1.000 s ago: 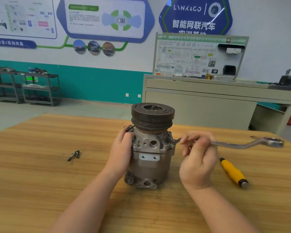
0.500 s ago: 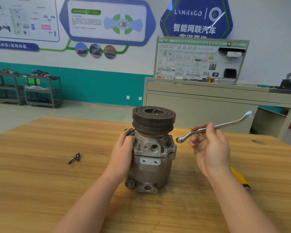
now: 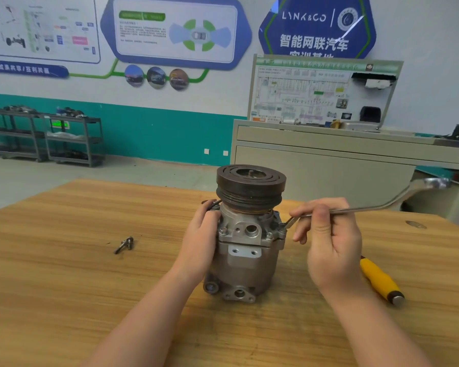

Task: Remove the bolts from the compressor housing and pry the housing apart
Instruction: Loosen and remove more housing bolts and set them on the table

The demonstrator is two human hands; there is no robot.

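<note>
A grey metal compressor housing (image 3: 245,263) stands upright on the wooden table (image 3: 64,287), with a dark grooved pulley (image 3: 250,188) on top. My left hand (image 3: 200,238) grips its left side near the upper flange. My right hand (image 3: 329,242) holds a silver offset ring wrench (image 3: 376,206) by the shank. The wrench's near ring end sits on a bolt (image 3: 283,230) at the right edge of the flange. Two more flange bolts show at the front. A removed bolt (image 3: 124,245) lies on the table to the left.
A yellow-handled tool (image 3: 380,282) lies on the table behind my right wrist. Beyond the table stand a grey cabinet (image 3: 316,165) with a wiring display board and dark metal shelves (image 3: 45,136) at the far left wall.
My right hand lifted the wrench off the flange bolt half a second ago, then brought its ring end back down onto the bolt. My left hand has stayed on the housing.
</note>
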